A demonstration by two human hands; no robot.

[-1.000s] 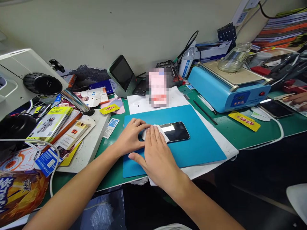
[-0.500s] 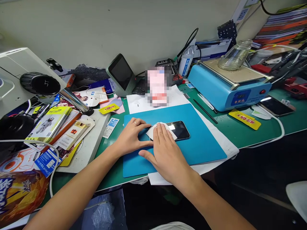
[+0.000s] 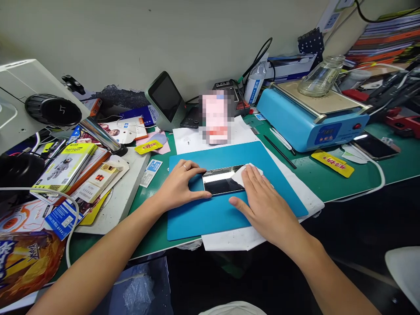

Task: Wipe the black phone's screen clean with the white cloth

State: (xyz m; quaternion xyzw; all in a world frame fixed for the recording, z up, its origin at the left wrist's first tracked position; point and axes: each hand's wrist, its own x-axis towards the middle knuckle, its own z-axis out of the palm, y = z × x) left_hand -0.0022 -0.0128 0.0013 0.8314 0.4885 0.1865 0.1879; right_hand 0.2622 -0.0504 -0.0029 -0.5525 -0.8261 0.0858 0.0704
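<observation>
A phone (image 3: 219, 181) lies screen up on a blue mat (image 3: 190, 221). My left hand (image 3: 180, 186) grips the phone's left end between thumb and fingers, the thumb at the near edge and a fingertip at the far edge. A white wipe (image 3: 239, 176) lies over the phone's right end. My right hand (image 3: 265, 201) presses on the wipe with its fingers laid flat and side by side, the thumb held apart. The right end of the phone is hidden under the wipe and fingers.
A blue heating device (image 3: 295, 122) with a glass jar (image 3: 320, 78) stands at the right. Behind the mat are a pixelated pink item (image 3: 215, 116) and a small screen (image 3: 167, 100). Boxes (image 3: 70, 166) and a microscope stand (image 3: 101, 135) crowd the left. A black stick (image 3: 279, 151) lies right.
My right hand and the wipe have slid right along the phone, uncovering its left and middle parts. My left hand has stayed at the phone's left end.
</observation>
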